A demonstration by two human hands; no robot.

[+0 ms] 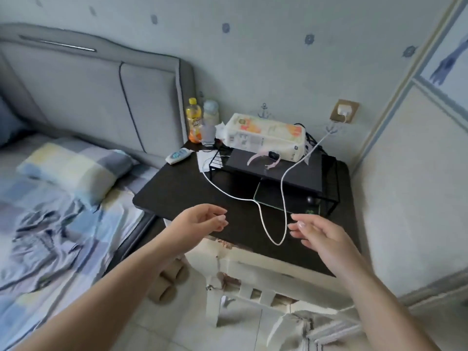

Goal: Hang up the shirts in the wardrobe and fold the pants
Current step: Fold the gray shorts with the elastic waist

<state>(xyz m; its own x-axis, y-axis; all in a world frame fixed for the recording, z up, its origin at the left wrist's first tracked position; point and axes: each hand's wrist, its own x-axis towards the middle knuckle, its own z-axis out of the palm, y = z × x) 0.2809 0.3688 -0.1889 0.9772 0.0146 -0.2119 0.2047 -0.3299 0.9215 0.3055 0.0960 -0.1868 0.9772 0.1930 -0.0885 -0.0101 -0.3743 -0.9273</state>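
Both hands, left hand point(202, 222) and right hand point(321, 236), hover with fingers loosely spread and empty over the black counter point(177, 188), flanking a looped white cable point(263, 224) that could snag; crumpled clothing point(43, 239) lies on the bed left of the counter.

We see the counter point(177, 188) right of the bed point(50, 224). A shelf point(276, 171) stands at its back right corner, a tissue pack point(263, 138) on it; bottles point(195, 120) occupy the back left corner.
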